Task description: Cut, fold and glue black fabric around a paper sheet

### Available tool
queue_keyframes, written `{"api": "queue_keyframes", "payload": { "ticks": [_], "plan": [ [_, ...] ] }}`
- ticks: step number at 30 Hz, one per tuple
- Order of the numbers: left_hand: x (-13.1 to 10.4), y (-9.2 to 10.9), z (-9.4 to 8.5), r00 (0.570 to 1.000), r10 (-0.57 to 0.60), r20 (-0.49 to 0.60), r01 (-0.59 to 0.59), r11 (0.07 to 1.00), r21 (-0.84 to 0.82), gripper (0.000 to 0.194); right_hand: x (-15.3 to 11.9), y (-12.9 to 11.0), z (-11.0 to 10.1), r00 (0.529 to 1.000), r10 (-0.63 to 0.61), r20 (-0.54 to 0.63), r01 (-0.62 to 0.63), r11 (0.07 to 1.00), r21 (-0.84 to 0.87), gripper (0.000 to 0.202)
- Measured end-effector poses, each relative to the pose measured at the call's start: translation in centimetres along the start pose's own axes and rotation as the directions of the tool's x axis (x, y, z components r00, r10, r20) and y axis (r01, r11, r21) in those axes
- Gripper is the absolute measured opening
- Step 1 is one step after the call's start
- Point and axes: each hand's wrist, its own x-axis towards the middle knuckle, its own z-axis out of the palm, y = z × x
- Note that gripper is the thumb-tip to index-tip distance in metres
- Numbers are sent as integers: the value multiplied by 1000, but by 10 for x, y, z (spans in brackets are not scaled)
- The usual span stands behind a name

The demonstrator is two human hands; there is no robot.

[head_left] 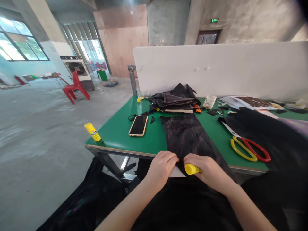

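At table edge [115, 150], hands [164, 164] curled, just apart.

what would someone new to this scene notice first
Probably the scissors, with one yellow and one red handle, lying at the right of the green table. Next come a yellow tube held in the right hand and a second yellow tube at the table's near left corner. Farther off, a red chair stands on the floor at left.

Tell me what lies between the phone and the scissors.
In the head view, from the phone toward the scissors: a small black scrap, then the long black sheet, with green tabletop showing on either side of it.
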Motion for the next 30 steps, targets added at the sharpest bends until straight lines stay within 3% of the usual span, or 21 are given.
{"api": "queue_keyframes", "payload": {
  "ticks": [5,11,15,17,19,20,22,25,27,30],
  "plan": [
    [-17,11,13,995,35,-92,-20,988,154,28,-3,3,-5,1000,-26,15,26,1000,17,19],
    [-29,29,9,999,-38,1,37,973,230,42,-4,4,-9,998,-1,59,6,997,-82,27],
    [-32,33,10,998,-49,40,37,967,251,47,-3,3,-12,998,10,66,-7,999,-34,24],
    [-32,34,10,997,-56,55,39,963,268,48,-2,0,-16,1000,0,-10,0,998,56,17],
    [-32,35,11,996,-61,67,39,957,287,47,1,-3,-20,984,44,-173,1,967,255,6],
    [-31,36,12,996,-62,71,38,955,295,47,3,-5,-22,961,91,-261,24,914,406,11],
    [-31,37,13,996,-61,70,36,948,315,45,9,-10,-24,910,217,-354,107,701,705,31],
    [-32,38,18,997,-58,43,40,936,350,44,23,-18,-20,871,384,-307,157,374,914,41],
    [-33,40,22,998,-60,15,50,926,374,44,32,-24,-14,856,461,-235,111,279,954,35],
    [-33,41,27,998,-66,-8,63,913,402,46,43,-31,-2,858,479,-184,86,220,972,23]
  ]
}}
